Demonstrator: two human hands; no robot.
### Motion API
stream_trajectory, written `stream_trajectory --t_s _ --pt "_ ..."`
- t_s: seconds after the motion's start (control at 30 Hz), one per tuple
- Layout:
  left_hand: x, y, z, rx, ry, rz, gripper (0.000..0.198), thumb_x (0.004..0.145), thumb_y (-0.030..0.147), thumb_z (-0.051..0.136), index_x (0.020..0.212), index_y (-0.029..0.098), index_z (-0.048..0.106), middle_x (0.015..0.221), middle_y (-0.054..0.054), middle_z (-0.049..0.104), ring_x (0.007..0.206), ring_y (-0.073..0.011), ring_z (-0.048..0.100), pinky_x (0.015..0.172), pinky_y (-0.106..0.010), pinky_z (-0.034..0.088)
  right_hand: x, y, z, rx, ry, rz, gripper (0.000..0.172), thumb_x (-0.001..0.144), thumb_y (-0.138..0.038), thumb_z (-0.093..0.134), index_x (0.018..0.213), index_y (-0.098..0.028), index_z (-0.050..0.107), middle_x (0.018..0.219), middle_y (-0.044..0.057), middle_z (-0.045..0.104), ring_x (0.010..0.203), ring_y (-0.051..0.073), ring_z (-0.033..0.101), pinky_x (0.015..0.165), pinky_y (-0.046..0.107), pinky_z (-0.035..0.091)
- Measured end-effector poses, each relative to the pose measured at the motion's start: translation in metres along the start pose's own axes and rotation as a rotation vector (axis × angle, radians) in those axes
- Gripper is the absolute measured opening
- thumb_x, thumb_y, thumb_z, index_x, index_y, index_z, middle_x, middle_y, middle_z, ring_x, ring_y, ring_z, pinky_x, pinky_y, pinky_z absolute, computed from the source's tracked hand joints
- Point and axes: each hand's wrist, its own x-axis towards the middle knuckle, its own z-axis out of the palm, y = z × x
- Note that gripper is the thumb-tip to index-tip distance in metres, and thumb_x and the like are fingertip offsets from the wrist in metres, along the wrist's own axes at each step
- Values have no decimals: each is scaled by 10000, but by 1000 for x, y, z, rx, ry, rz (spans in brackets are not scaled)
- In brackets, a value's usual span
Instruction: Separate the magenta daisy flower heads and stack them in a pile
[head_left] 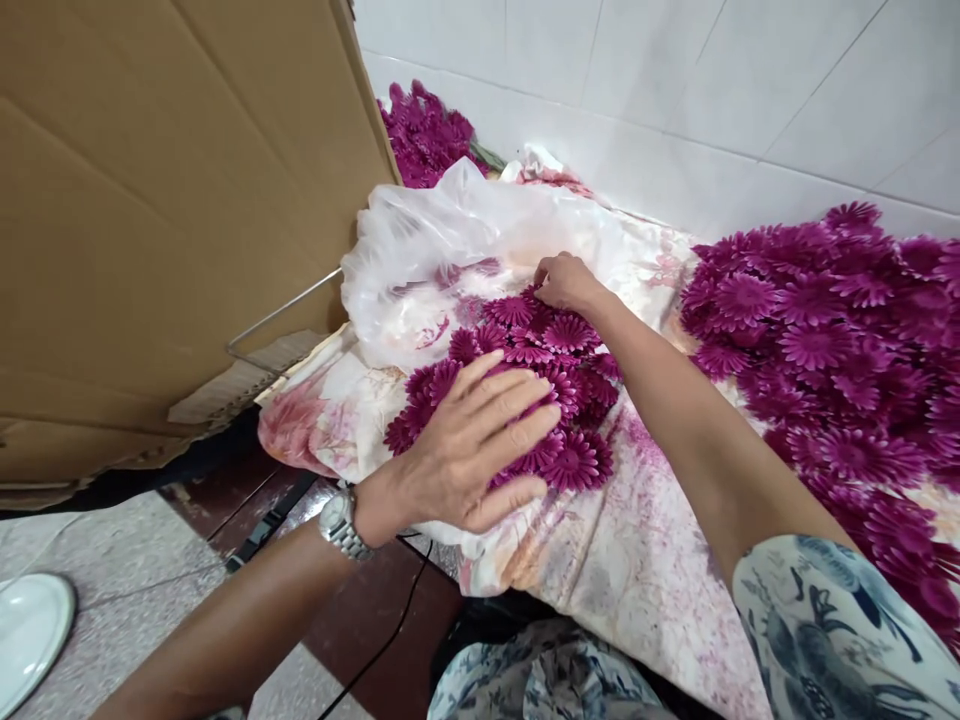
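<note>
Arranging purple flowers [566,395] on stained cloth [622,545], apparently — reaching over with left hand [474,448], splayed and gripping nothing; curling fingers of right hand [568,282] at far edge, cannot tell around what — probably needing gentle settling next.

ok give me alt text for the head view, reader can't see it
A person's open left hand is spread over magenta flowers piled on a stained white cloth, the right hand at the pile's far edge. Translucent plastic lies beyond, another magenta heap to the right, brown cardboard to the left.
</note>
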Motion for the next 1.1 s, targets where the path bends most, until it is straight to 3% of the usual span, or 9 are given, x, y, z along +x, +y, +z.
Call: stream_trajectory --t_s 0.13,0.3,0.4,0.5,0.57,0.67,0.83,0.97,1.1 --pt "-5 7 10 104 -125 76 554 809 451 535 1255 129 473 1272 -175 571 1260 -311 440 1090 -615 217 -6 -3 -5 1 63 -27 309 663 -163 585 963 -141 652 1105 178 570 1046 324 518 861 428 461" --pt "-11 3 24 168 -222 34 525 832 406 526 1276 134 465 1317 -175 537 1277 -309 426 1095 -618 186 -14 -2 -11 102 111 -128 319 662 -107 553 977 -139 592 911 113 635 822 232 561 750 364 463" --pt "-12 1 25 142 -192 34 507 832 374 531 1273 135 462 1308 -177 545 1268 -303 441 1090 -609 213 -23 0 -20 219 287 -123 255 719 -105 516 963 -158 571 865 76 636 806 202 570 730 333 452" --pt "-12 -1 22 43 -70 -7 526 807 337 561 1287 160 441 1282 -163 566 1249 -286 467 1085 -580 267 -44 2 -37 370 430 -97 188 737 -81 524 896 -173 560 829 37 616 794 178 589 704 313 458" --pt "-13 -2 21 -17 21 -58 517 792 293 566 1287 206 440 1272 -129 577 1228 -270 491 1076 -564 299 -68 4 -49 487 374 -115 162 734 -76 565 860 -177 561 781 7 600 752 157 597 676 301 466" --pt "-15 -2 21 -66 90 -122 467 783 250 550 1246 257 479 1252 -80 589 1184 -253 530 1055 -554 333 -111 8 -61 640 177 -147 139 723 -87 626 820 -173 578 703 -22 579 686 128 595 645 289 475" --pt "-16 0 23 -75 39 -211 381 781 279 534 1161 256 545 1223 -57 600 1157 -254 541 1036 -558 346 -163 19 -51 739 -76 -92 76 721 -154 659 757 -187 601 645 -18 593 618 107 553 596 266 470" --pt "-16 0 26 7 9 -207 355 778 284 545 1132 266 563 1203 -42 611 1152 -250 545 1038 -545 358 -180 19 -29 676 -75 8 135 719 -71 605 789 -186 603 631 -18 579 613 117 541 607 279 462" --pt "-14 -2 29 120 20 -105 403 775 265 569 1174 296 528 1205 -18 615 1156 -234 548 1075 -545 323 -190 9 -19 332 79 35 135 751 -97 562 838 -172 632 785 35 609 760 180 578 745 343 469"
